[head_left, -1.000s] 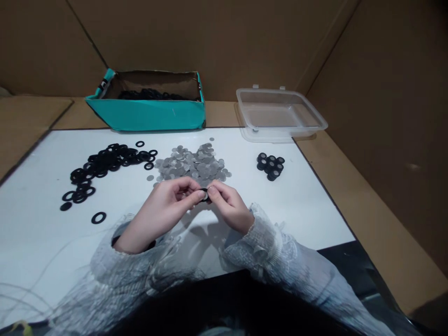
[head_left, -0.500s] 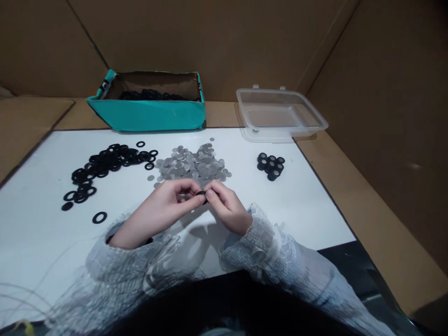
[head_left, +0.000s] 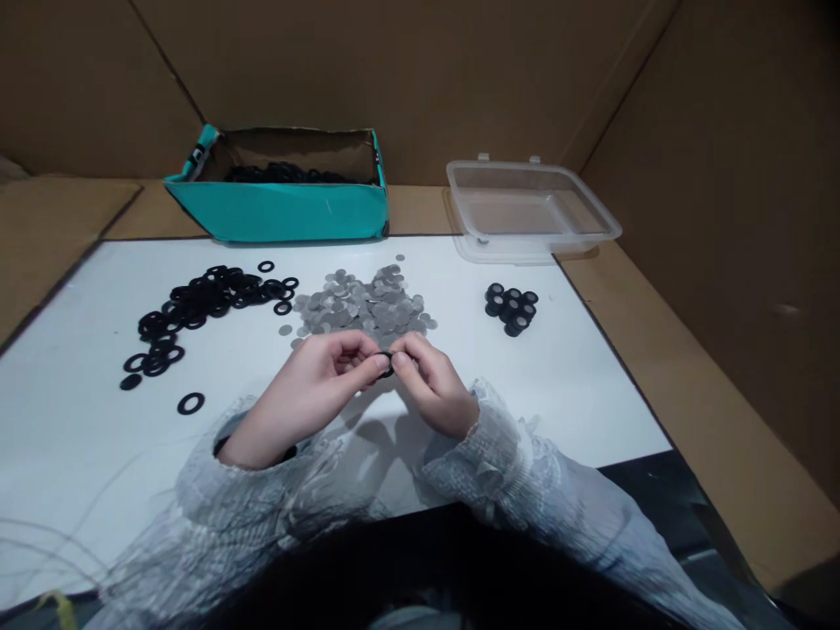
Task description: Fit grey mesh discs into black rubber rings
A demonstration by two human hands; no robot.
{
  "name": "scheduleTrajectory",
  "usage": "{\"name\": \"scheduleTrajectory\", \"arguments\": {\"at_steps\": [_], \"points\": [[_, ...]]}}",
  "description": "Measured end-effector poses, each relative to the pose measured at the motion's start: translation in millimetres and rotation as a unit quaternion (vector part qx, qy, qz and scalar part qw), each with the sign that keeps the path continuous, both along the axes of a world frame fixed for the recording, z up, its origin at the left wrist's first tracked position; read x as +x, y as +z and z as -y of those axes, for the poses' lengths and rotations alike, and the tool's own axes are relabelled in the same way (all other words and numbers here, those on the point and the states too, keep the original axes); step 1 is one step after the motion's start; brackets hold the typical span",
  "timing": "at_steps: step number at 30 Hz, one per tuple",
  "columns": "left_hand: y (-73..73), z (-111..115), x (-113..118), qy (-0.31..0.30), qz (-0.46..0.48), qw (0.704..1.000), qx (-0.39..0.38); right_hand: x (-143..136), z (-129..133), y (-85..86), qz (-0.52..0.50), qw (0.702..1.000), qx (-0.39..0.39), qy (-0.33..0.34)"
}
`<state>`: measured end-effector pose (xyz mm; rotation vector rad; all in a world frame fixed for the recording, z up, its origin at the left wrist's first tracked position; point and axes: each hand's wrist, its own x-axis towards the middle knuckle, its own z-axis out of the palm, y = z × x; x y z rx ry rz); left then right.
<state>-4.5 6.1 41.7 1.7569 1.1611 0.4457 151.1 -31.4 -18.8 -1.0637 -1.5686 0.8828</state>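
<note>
Between my two hands is a small black ring (head_left: 387,366), mostly covered by fingertips. My left hand (head_left: 321,381) pinches its left side with thumb and fingers, and my right hand (head_left: 433,382) pinches its right side. Whether a disc sits inside the ring I cannot tell. Just beyond the hands lies a loose pile of silver-grey discs (head_left: 367,306). To the left spreads a heap of black rings (head_left: 203,297), with a single black ring (head_left: 191,403) nearer me. On the right stand short stacks of black rings with grey centres (head_left: 512,306).
A teal cardboard box (head_left: 295,213) holding more black rings stands at the back left. At the back right is a clear plastic container (head_left: 544,197). Cardboard walls (head_left: 420,79) enclose the white work surface (head_left: 577,385).
The ring has tilted slightly between my fingertips, and more of its edge shows. Both hands keep their pinch. The whole view has shifted a little.
</note>
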Motion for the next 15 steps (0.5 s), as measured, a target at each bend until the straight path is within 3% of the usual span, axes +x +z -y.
{"name": "scheduleTrajectory", "arguments": {"at_steps": [5, 10, 15], "points": [[1.3, 2.5, 2.1, 0.025, 0.000, 1.000, 0.007, -0.2, -0.5, -3.3, 0.004, 1.000, -0.019, 0.005], [-1.2, 2.4, -2.1, -0.014, -0.011, 1.000, -0.020, 2.2, -1.9, -0.4, 0.009, 1.000, -0.004, 0.000], [-2.3, 4.7, -0.8, -0.041, -0.056, 0.997, 0.035, 3.6, -4.7, 3.1, 0.028, 0.999, 0.013, 0.016]]}}
